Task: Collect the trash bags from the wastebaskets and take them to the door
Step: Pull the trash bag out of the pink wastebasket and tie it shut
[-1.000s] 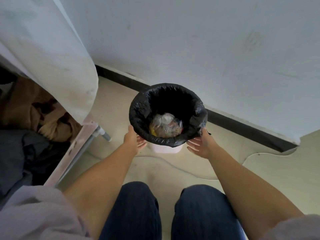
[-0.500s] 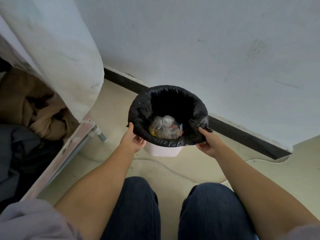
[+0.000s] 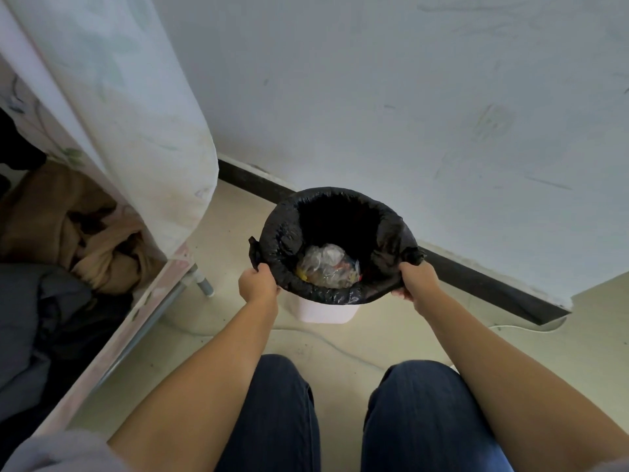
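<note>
A black trash bag (image 3: 289,229) lines a small pale pink wastebasket (image 3: 326,310) that stands on the floor by the wall. Clear plastic wrappers and colourful scraps (image 3: 328,267) lie at the bottom of the bag. My left hand (image 3: 257,284) grips the bag's rolled rim on its left side. My right hand (image 3: 415,279) grips the rim on the right, where the black plastic bunches up. Only the lower front of the wastebasket shows under the bag.
A white wall (image 3: 408,97) with a dark baseboard (image 3: 493,284) runs behind the basket. A fabric wardrobe with a pale curtain (image 3: 136,114) and piled clothes (image 3: 68,233) stands at the left, its metal leg (image 3: 204,284) near the basket. A thin cable (image 3: 340,349) crosses the floor. My knees are at the bottom.
Both hands went from resting open under the rim to closing on it. The rim's edges now lift and bunch at both sides.
</note>
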Motion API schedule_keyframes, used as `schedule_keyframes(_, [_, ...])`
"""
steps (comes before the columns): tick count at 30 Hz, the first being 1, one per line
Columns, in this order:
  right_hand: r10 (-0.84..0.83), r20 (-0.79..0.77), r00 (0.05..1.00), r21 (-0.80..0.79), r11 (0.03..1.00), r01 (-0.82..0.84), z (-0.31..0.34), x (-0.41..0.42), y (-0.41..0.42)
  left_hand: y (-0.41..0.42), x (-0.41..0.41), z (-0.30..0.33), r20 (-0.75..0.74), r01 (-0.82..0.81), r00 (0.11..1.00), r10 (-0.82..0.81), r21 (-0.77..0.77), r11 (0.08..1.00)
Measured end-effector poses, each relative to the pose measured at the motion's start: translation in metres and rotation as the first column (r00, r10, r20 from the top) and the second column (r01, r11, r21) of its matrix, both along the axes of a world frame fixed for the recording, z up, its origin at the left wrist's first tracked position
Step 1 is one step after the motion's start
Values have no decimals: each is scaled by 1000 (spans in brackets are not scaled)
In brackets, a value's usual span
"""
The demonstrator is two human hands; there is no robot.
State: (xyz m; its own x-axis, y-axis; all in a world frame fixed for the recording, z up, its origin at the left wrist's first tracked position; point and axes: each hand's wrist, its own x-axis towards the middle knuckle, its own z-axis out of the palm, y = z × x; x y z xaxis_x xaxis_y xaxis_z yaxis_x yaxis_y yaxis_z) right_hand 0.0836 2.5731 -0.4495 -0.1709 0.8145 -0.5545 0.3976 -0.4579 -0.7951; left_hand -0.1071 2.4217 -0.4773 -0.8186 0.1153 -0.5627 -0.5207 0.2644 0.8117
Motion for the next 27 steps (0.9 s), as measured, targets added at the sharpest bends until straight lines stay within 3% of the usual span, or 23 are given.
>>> schedule_keyframes(3, [-15,-18,1000,41,999,16,4,2,3,2,-2,7,81,-48,996,43,62,997])
schedule_keyframes(6, [-42,-83,996,39,998,45,7,4,8,0,-15,17,296,-173,950,99,232,957])
schedule_keyframes(8, [-74,-129,989,32,996,79,11,6,13,0,-29,23,451,-235,891,57,348,907])
schedule_keyframes(10, [-101,-119,988,70,992,109,12,7,22,3,-41,25,510,-224,860,-4,384,896])
schedule_keyframes(13, [-112,-96,989,146,981,125,14,1,37,7,-56,25,470,-174,883,-17,360,917])
schedule_keyframes(18, [-14,-47,999,238,971,25,18,-20,53,25,-69,35,236,-104,971,28,314,944])
schedule_keyframes(24, [284,-5,959,418,872,-256,33,-63,49,58,-64,61,147,0,986,-82,488,873])
schedule_keyframes(27, [424,0,906,443,812,-380,36,-81,38,76,-47,69,64,145,976,-207,516,844])
